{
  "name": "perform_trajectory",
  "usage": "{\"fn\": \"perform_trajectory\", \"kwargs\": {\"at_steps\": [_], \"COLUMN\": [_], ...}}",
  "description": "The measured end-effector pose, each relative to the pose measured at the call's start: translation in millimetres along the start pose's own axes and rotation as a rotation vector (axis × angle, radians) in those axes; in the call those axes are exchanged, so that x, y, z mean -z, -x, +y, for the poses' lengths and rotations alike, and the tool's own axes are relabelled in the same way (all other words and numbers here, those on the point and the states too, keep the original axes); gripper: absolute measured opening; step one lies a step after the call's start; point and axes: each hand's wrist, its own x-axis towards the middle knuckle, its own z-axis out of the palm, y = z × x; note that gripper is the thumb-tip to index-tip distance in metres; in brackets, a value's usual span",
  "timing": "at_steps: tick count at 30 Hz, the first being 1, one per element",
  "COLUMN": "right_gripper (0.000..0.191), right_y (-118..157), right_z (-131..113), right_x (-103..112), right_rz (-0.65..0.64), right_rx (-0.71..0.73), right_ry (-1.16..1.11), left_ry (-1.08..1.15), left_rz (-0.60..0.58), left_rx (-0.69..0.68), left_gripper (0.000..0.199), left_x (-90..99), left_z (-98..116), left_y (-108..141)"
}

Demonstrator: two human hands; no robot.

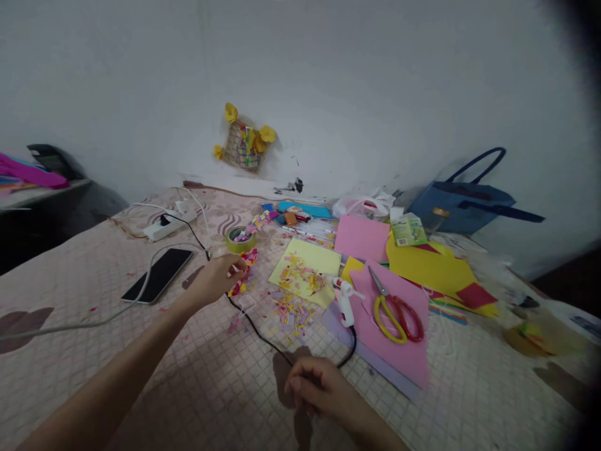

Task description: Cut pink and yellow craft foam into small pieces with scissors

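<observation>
My left hand (220, 275) reaches to the middle of the table, its fingers closed on a strand of red, pink and yellow paper bits (250, 258). Part of that strand is hidden by the fingers. Just beyond it stands a roll of yellowish tape (240, 240), with lilac paper bits in and over it. My right hand (323, 389) hovers near the front edge with loosely curled fingers, and no object shows in them. A black cord (263, 337) passes close by it to the white glue gun (344, 297), which rests on coloured paper.
Scissors (392, 313) with yellow and red handles lie on pink sheets (413, 363). Paper scraps (293, 313) are strewn beside a pale yellow sheet (305, 247). A phone (159, 275) lies under a white cable, near a power strip (169, 225). A blue bag (462, 203) leans at the wall.
</observation>
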Motion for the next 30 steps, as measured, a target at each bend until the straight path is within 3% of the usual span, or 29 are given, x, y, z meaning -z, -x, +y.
{"fn": "perform_trajectory", "kwargs": {"at_steps": [4,7,13,16,18,21,25,30], "right_gripper": [0.04,0.035,0.03,0.028,0.034,0.03,0.015,0.019], "right_y": [3,13,36,30,19,-1,-16,-19], "right_z": [1,-5,-6,-2,-2,-5,-8,-20], "right_x": [3,15,77,106,117,123,120,118], "right_rz": [0.045,0.161,0.632,0.803,0.876,0.853,0.798,0.851], "right_rx": [0.028,0.077,0.135,0.15,0.156,0.122,0.091,0.112], "right_ry": [-0.027,0.042,0.353,0.468,0.583,0.81,0.855,0.856], "left_ry": [0.089,0.202,0.223,0.178,0.153,0.168,0.109,0.051], "left_rz": [0.169,0.194,0.242,0.32,0.35,0.231,-0.096,-0.285], "left_rx": [-0.029,-0.035,-0.006,-0.009,-0.091,-0.283,-0.595,-0.698], "left_gripper": [0.019,0.019,0.014,0.014,0.014,0.009,0.011,0.017], "left_x": [-6.4,-17.5,-33.1,-42.4,-53.1,-72.9,-96.9,-117.8], "left_z": [15,27,27,30,37,53,71,75], "left_y": [-1,0,10,17,25,42,68,84]}}
